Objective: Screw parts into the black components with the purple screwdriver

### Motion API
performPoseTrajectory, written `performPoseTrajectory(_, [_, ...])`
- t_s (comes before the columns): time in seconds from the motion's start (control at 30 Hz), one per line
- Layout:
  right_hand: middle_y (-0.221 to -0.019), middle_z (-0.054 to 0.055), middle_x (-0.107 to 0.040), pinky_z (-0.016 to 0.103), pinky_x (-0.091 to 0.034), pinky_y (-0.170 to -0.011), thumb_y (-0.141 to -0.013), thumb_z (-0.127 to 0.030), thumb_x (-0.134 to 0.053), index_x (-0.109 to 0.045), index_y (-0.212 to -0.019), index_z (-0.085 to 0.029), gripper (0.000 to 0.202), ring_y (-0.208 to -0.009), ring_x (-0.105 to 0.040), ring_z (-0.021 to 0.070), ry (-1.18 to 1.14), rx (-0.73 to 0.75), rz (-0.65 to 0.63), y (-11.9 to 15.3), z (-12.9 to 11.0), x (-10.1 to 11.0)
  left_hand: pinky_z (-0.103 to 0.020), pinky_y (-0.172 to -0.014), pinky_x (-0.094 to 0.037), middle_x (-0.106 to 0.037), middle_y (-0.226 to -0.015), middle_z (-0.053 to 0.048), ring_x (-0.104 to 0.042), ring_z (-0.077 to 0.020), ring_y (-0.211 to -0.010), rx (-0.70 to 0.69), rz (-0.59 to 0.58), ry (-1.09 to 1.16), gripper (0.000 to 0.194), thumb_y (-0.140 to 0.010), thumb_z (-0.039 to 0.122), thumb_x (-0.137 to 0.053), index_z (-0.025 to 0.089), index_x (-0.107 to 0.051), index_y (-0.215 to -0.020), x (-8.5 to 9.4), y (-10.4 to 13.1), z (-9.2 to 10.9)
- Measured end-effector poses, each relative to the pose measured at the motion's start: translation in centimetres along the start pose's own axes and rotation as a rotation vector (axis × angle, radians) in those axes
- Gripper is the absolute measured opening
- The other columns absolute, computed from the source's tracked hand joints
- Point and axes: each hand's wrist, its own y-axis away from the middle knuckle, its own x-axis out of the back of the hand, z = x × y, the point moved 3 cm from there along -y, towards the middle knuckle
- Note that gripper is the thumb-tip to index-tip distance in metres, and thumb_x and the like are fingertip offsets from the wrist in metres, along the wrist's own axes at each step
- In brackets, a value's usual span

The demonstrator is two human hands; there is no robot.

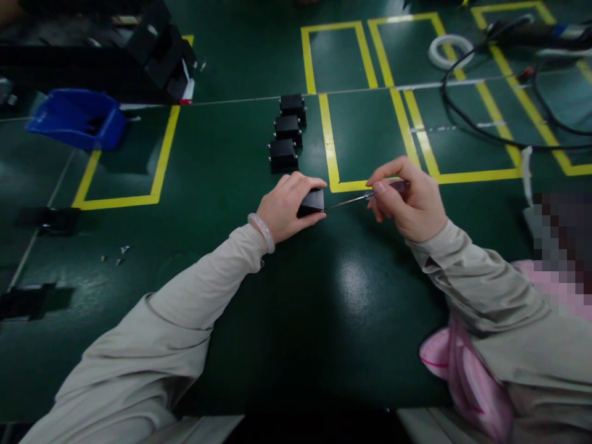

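Observation:
Near the middle of the green table, my left hand (287, 206) is closed around a small black block (313, 201), thumb on the near side and fingers on the far side. My right hand (407, 197) grips a screwdriver (400, 185) by its dark handle. The thin metal shaft points left, and its tip meets the right side of the block near my left thumb. Just beyond my left hand, three similar black blocks (283, 152) stand in a row leading away, with small screws showing at their sides.
A blue bin (78, 118) and a black rack (83, 68) are at the far left. Loose screws (124, 250) and dark parts (49, 220) lie on the left. A white tape roll (450, 51) and black cable (476, 132) are at right, pink cloth (467, 376) near my right arm.

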Motion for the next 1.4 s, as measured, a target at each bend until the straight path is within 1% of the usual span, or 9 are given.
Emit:
performPoseTrajectory(0.17, [-0.055, -0.007, -0.056, 0.027, -0.044, -0.042, -0.094, -0.052, -0.066, -0.058, -0.095, -0.025, 0.028, -0.043, -0.055, 0.011, -0.018, 0.019, -0.001, 0.0, 0.2, 0.1, -0.045, -0.097, -0.051, -0.063, -0.125, -0.012, -0.059, -0.0288, -0.111, -0.002, 0.002, -0.002, 0.048, -0.089, 0.035, -0.071, 0.016, -0.056, -0.131, 0.0, 0.0, 0.0])
performPoseTrajectory(0.37, [-0.052, -0.006, -0.056, 0.024, -0.037, -0.036, -0.093, -0.054, -0.066, -0.059, -0.087, -0.024, 0.032, -0.038, -0.051, 0.0095, 0.03, 0.007, -0.019, 0.0, -0.1, 0.0, -0.045, -0.098, -0.051, -0.063, -0.125, -0.011, -0.06, -0.0286, -0.112, 0.004, -0.006, -0.01, 0.049, -0.09, 0.036, -0.07, 0.018, -0.055, -0.132, -0.1, 0.0, -0.1])
performPoseTrajectory(0.6, [-0.055, -0.007, -0.057, 0.026, -0.042, -0.04, -0.093, -0.052, -0.067, -0.058, -0.092, -0.025, 0.028, -0.042, -0.054, 0.0104, -0.015, 0.017, -0.001, 0.0, 0.1, 0.0, -0.045, -0.096, -0.051, -0.063, -0.125, -0.012, -0.059, -0.0287, -0.111, -0.006, 0.008, -0.01, 0.049, -0.09, 0.035, -0.07, 0.017, -0.054, -0.133, 0.0, 0.0, -0.1])
performPoseTrajectory(0.83, [-0.051, -0.006, -0.056, 0.024, -0.034, -0.035, -0.092, -0.054, -0.067, -0.059, -0.087, -0.024, 0.032, -0.037, -0.05, 0.009, 0.01, -0.002, -0.013, 0.0, -0.2, 0.1, -0.045, -0.098, -0.05, -0.062, -0.126, -0.012, -0.059, -0.0289, -0.112, 0.002, -0.007, 0.0, 0.049, -0.09, 0.035, -0.069, 0.017, -0.054, -0.133, 0.0, 0.0, -0.1])
performPoseTrajectory(0.97, [-0.051, -0.007, -0.056, 0.024, -0.037, -0.036, -0.093, -0.053, -0.066, -0.058, -0.088, -0.023, 0.031, -0.037, -0.051, 0.0089, 0.002, 0.005, -0.014, 0.1, -0.1, 0.1, -0.044, -0.097, -0.05, -0.062, -0.125, -0.012, -0.059, -0.0287, -0.111, 0.005, -0.011, 0.006, 0.051, -0.09, 0.035, -0.069, 0.017, -0.052, -0.135, 0.0, 0.0, -0.1])
performPoseTrajectory(1.13, [-0.053, -0.007, -0.056, 0.025, -0.04, -0.039, -0.096, -0.049, -0.064, -0.057, -0.092, -0.024, 0.026, -0.04, -0.052, 0.0096, 0.003, 0.021, -0.03, 0.1, 0.3, 0.1, -0.043, -0.094, -0.051, -0.062, -0.121, -0.011, -0.06, -0.0281, -0.108, 0.007, 0.011, 0.006, 0.057, -0.089, 0.033, -0.071, 0.017, -0.048, -0.139, -0.1, 0.1, -0.2])
performPoseTrajectory(1.27, [-0.056, -0.007, -0.057, 0.025, -0.041, -0.04, -0.095, -0.05, -0.064, -0.057, -0.097, -0.024, 0.027, -0.043, -0.054, 0.0095, 0.025, 0.054, -0.02, 0.0, 0.2, 0.1, -0.044, -0.095, -0.051, -0.062, -0.121, -0.009, -0.061, -0.0276, -0.107, -0.012, 0.056, 0.045, 0.071, -0.086, 0.032, -0.074, 0.019, -0.04, -0.146, -0.3, 0.2, -0.6])
performPoseTrajectory(1.4, [-0.058, -0.007, -0.057, 0.025, -0.042, -0.04, -0.096, -0.049, -0.064, -0.057, -0.095, -0.024, 0.027, -0.043, -0.054, 0.0089, 0.045, 0.074, -0.03, 0.0, -0.1, 0.0, -0.044, -0.096, -0.052, -0.062, -0.122, -0.01, -0.062, -0.0274, -0.108, -0.002, 0.071, 0.124, 0.085, -0.086, 0.04, -0.075, 0.023, -0.028, -0.155, -0.5, 0.3, -1.3])
